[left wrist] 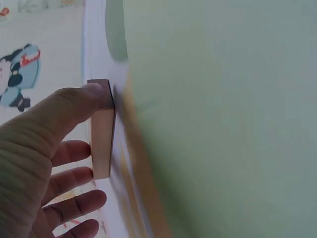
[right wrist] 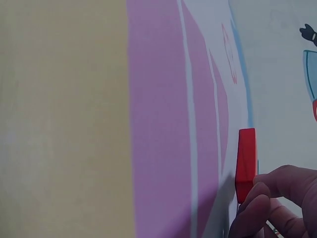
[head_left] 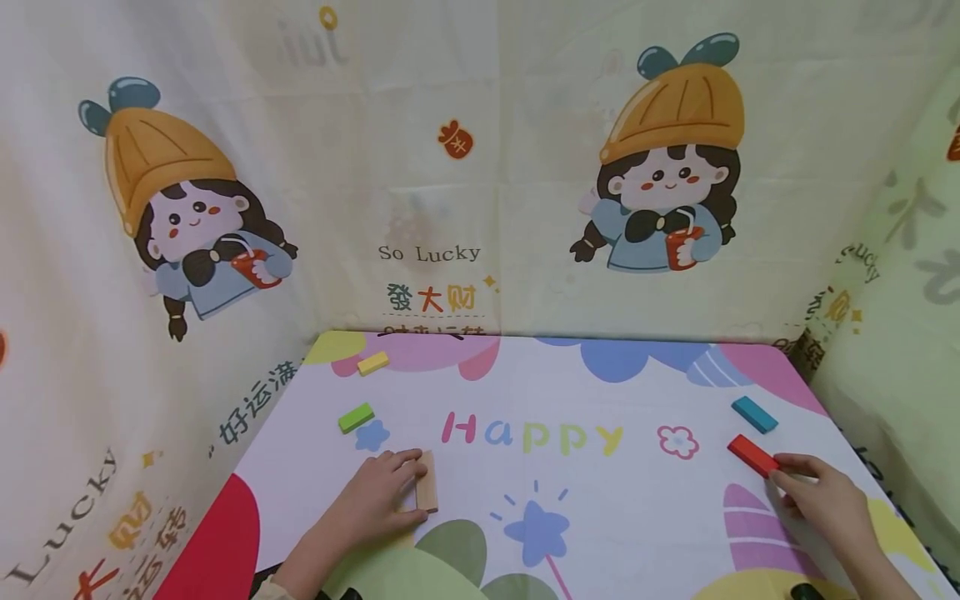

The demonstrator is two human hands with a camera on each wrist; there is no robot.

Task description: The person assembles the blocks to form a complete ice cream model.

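Note:
A plain wooden block (head_left: 427, 483) lies on the white printed tabletop, left of centre. My left hand (head_left: 382, 493) holds it from the left, thumb on its near end and fingers along its side; the left wrist view shows the thumb pressed on the end of the wooden block (left wrist: 102, 139). At the right, a red block (head_left: 752, 455) is pinched at its near end between thumb and fingers of my right hand (head_left: 825, 497). The right wrist view shows the same red block (right wrist: 246, 161) with the fingertips at its lower end.
A green block (head_left: 356, 418) and a yellow block (head_left: 373, 363) lie at the back left. Just beyond the red block lies a blue block (head_left: 754, 414). Printed cloth (head_left: 540, 208) hangs behind the table (head_left: 600, 517) and along both sides.

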